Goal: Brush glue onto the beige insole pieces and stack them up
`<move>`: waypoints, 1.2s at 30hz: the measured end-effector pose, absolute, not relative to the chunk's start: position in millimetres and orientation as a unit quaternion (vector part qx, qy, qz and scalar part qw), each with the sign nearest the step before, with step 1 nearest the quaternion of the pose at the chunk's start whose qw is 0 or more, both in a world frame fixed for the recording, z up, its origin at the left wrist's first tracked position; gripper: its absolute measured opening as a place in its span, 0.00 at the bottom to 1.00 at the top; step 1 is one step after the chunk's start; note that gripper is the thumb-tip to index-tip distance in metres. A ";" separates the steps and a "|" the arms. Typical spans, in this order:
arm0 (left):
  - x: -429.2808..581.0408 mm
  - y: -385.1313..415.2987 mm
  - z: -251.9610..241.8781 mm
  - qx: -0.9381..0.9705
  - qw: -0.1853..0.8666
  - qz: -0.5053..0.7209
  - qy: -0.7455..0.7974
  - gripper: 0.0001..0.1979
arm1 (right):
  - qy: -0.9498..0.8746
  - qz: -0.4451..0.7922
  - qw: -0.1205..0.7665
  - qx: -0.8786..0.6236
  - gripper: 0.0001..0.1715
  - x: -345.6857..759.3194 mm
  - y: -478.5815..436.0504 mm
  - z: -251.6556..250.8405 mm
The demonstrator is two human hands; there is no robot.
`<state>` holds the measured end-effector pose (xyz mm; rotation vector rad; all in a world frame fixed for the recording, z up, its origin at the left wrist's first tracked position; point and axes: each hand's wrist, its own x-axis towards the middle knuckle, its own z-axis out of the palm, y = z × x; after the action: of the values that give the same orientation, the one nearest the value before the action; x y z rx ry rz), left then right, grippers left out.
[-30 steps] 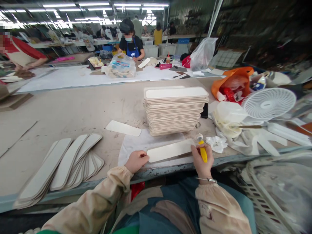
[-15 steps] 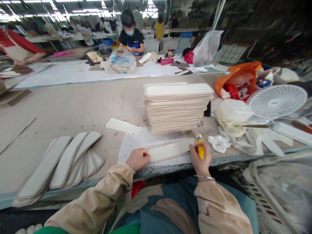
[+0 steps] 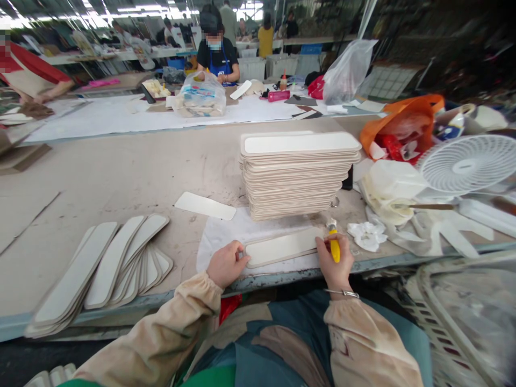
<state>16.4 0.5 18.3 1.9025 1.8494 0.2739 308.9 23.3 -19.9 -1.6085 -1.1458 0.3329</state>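
Observation:
A long pale strip with rounded ends (image 3: 282,248) lies on a white cloth (image 3: 220,234) at the table's front edge. At its left end, my left hand (image 3: 228,263) pinches the strip between thumb and fingers. My right hand (image 3: 335,260) is closed round a yellow-handled tool (image 3: 334,248), its thumb and fingertip at the strip's right end. The tool's pale tip points away from me. Just behind the strip rises a tall stack of similar pieces (image 3: 296,180). A single white strip (image 3: 205,206) lies left of the stack.
Fanned strips (image 3: 97,269) cover the table's front left. Crumpled white paper (image 3: 366,235), a white fan grille (image 3: 463,165) and an orange bag (image 3: 399,126) are on the right. A person in a blue apron (image 3: 220,59) works across the table. A plastic basket (image 3: 433,312) stands low at right.
The view has shifted slightly. My left fingers have changed their pose a little at the strip's end. My right hand still has the yellow tool.

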 end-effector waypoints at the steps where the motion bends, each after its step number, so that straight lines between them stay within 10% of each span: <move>1: 16.9 1.1 18.6 0.692 0.236 0.095 0.676 0.09 | -0.483 0.140 0.539 -0.676 0.16 308.9 23.0 -19.5; 36: 20.5 15.6 27.3 0.706 0.270 0.017 0.654 0.14 | -0.568 0.091 0.421 -0.702 0.18 323.0 25.2 -19.5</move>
<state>20.5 15.6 27.3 1.9023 1.7626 0.0468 323.0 25.2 -19.5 -1.7579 -1.4229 0.2268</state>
